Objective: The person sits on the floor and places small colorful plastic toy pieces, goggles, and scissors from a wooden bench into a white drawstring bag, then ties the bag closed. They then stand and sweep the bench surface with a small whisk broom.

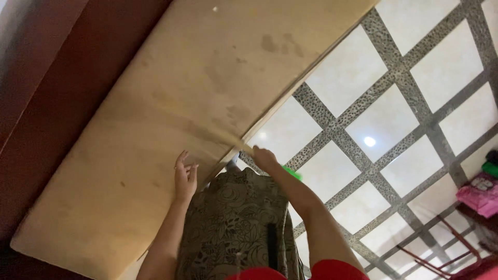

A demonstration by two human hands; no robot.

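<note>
1. Pulling at the near edge of a bare tan mattress, the person is working from its corner, where the mattress is lying on a dark reddish-brown bed frame and running along a tiled floor of pale squares with speckled grey bands.
2. The right hand is closing its grip on the mattress edge near the corner, pinching what looks like the seam or piping; the fingertips themselves are hidden behind the edge.
3. The left hand is resting on the mattress top just beside that corner, its fingers spread and partly lifted, holding nothing.
4. A patterned olive-brown cloth is hanging between the two forearms, just below the corner; whether it is a garment or a cover I cannot tell.
5. The step in hand appears to be getting hold of the corner to lift or shift it. A next move would call for a firmer grip from the left hand too, since the mattress looks wide and floppy.
6. A pink bundle is lying on a red metal rack well apart at the right.
</note>
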